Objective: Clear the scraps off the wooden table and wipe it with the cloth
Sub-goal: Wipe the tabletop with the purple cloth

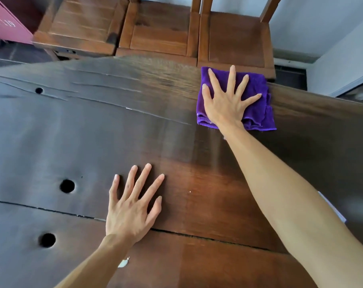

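Pressing flat-fingered, the right hand [228, 100] pins the soft, limp cloth [257, 113] at the table's [93, 132] one o'clock; left hand [133, 204] rests open; a possible scrap [123, 263] lies at six.

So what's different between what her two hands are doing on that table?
The right hand presses flat on the folded purple cloth, while the left hand rests directly on the bare wooden table. The right hand reaches out to the table's far edge, by the chairs; the left hand stays near the person. Both lie palm down with fingers spread and straight.
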Available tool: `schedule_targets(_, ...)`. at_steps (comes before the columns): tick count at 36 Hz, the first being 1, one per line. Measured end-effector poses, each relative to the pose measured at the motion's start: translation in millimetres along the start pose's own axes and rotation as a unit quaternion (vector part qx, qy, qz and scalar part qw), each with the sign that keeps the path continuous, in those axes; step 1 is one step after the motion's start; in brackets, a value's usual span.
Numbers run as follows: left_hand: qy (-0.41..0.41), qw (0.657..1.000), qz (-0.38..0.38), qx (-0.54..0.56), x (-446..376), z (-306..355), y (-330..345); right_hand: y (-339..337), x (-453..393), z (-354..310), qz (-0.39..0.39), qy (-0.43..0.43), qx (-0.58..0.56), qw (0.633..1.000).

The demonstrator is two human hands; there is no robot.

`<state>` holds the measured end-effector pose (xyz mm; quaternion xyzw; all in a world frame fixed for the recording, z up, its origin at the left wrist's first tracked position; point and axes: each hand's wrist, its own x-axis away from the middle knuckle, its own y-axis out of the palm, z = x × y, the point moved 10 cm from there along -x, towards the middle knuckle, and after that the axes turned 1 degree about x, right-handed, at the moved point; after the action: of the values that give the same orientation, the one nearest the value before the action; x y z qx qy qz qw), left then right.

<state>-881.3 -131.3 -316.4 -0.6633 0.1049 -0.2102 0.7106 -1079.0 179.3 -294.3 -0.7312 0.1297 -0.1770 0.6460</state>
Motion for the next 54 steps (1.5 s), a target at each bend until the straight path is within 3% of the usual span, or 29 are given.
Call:
schedule_targets(8,0.005,1.0,0.007,0.012,-0.3,1.6,-1.8,-3.6,-32.0,-9.1,0.0,0.026,0.001,1.0)
schedule_targets(16,0.009,1.0,0.003,0.012,-0.8,2.2,-2.0,-4.2,-10.1,-17.8,0.016,0.031,-0.004,0.999)
schedule_targets(38,0.008,0.998,-0.019,0.066,-0.3,3.0,-2.9,23.8,191.3,-39.3,0.007,-0.019,0.007,1.0)
schedule_targets(46,0.016,0.981,0.021,0.193,6.8,-12.0,-27.7,34.4,263.9,-31.7,-0.01,-0.004,0.019,1.0)
schedule_targets(54,-0.011,0.997,0.001,0.078,40.2,-101.6,-27.9,46.1,341.9,-35.6,-0.042,0.001,0.017,0.999)
